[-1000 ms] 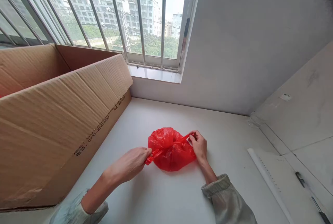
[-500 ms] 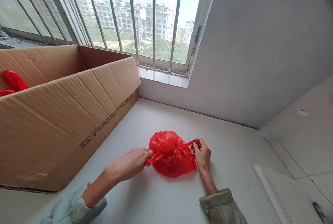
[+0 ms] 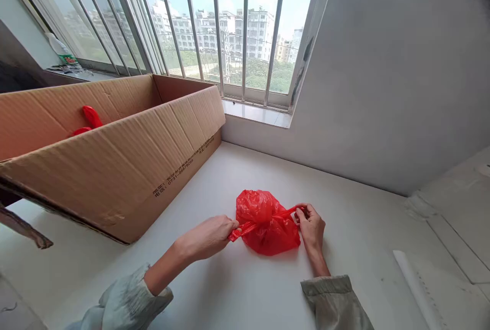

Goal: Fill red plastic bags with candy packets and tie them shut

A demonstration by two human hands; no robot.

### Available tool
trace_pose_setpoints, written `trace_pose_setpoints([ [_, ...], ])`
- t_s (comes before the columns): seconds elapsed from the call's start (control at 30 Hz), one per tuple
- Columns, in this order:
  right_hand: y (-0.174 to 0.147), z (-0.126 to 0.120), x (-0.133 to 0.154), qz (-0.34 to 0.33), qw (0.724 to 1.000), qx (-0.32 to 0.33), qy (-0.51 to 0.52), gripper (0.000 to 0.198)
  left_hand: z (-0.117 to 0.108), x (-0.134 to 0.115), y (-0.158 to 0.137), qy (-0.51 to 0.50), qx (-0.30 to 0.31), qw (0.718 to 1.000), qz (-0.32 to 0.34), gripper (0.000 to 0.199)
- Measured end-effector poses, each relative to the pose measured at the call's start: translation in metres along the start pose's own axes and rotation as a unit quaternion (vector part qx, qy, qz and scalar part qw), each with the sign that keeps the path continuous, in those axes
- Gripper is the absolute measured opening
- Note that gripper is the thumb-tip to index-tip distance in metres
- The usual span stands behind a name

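A red plastic bag [image 3: 268,228] rests on the white tabletop, bunched round with its two handles twisted together at the middle. What is inside it cannot be seen. My left hand [image 3: 218,233] is closed on the left handle, close against the bag's side. The right handle is pinched between the fingertips of my right hand [image 3: 311,224]. Both handles look pulled out sideways from the crossing point, one toward each hand.
To the left stands a big open cardboard box [image 3: 176,151] with red plastic [image 3: 92,116] showing inside. Behind are a barred window [image 3: 245,39] and a grey wall [image 3: 383,64]. A bottle [image 3: 63,50] lies on the sill. A white roll-like strip [image 3: 415,284] is at the right.
The view has turned left, so everything sits further right and more of the box shows. Both hands keep their hold on the bag's handles, with little visible motion.
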State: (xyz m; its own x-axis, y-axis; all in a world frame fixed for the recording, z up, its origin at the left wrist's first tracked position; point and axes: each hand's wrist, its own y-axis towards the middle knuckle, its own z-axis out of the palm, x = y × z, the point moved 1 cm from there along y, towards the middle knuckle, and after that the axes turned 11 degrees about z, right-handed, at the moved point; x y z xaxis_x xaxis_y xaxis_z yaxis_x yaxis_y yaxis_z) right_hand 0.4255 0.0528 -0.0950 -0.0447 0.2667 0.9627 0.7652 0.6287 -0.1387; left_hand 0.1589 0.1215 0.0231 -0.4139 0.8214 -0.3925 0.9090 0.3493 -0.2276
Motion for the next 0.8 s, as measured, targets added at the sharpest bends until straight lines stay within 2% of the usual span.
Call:
trace_pose_setpoints([
  [0.17,-0.004,0.008,0.002,-0.028,0.999,0.025,-0.009,0.028,0.011,0.000,-0.020,-0.004,-0.046,0.999,-0.012,0.029],
  [0.33,-0.021,0.021,0.005,-0.047,0.998,0.043,-0.011,0.037,0.022,0.002,-0.059,-0.032,-0.097,0.994,-0.028,0.027],
  [0.47,-0.039,0.029,0.011,-0.054,0.997,0.040,-0.030,0.040,0.026,0.013,-0.089,-0.051,-0.119,0.991,-0.019,0.035],
  [0.57,-0.051,0.036,0.015,-0.054,0.997,0.015,-0.046,0.042,0.033,0.030,-0.100,-0.062,-0.118,0.991,0.001,0.037],
  [0.67,-0.062,0.048,0.018,-0.042,0.997,-0.017,-0.064,0.043,0.045,0.051,-0.101,-0.089,-0.092,0.991,0.035,0.031],
  [0.8,-0.067,0.065,0.026,0.034,0.989,-0.030,-0.138,0.044,0.058,0.076,-0.107,-0.166,-0.052,0.981,0.080,0.021],
])
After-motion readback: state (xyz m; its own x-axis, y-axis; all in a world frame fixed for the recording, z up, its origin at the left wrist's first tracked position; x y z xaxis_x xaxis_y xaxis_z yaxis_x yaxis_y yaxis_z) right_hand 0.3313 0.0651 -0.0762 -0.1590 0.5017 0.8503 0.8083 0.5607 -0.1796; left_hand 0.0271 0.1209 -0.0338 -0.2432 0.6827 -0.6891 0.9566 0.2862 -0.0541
